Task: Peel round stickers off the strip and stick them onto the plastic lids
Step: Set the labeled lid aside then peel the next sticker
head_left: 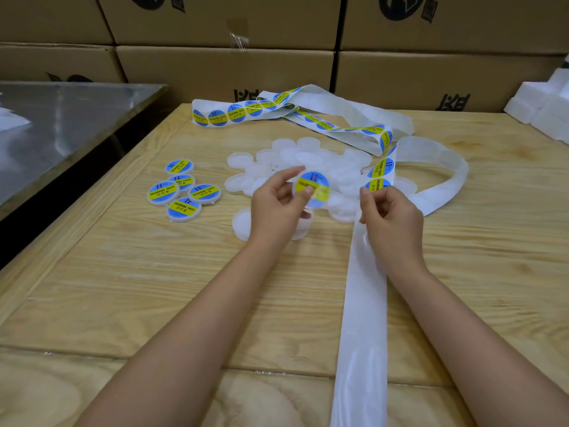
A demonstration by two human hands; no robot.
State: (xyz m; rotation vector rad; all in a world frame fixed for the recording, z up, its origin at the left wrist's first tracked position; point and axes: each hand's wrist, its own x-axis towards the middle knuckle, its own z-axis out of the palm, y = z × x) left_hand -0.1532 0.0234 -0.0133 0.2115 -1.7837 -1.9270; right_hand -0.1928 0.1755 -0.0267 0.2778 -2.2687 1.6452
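1. Head view: left hand (277, 208) pinches a labelled lid (312, 188) at centre, its face tilted toward the camera.
2. Right hand (392, 215) pinches the strip (363, 318), perhaps at a sticker's edge.
3. Strip's long axis runs from 6 to 12 o'clock across the tabletop (154, 288).

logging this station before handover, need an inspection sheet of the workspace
surface: wooden table, pale planks.
job's things: sticker strip looped at the far side; emptied backing trails toward the person; five labelled lids grouped left; blank lids piled centre.
clutter: nothing seen
grippers: left hand holds a stickered lid; right hand pinches the sticker strip.
cables: nothing seen
surroundings: cardboard boxes behind; metal table left; white foam blocks right.
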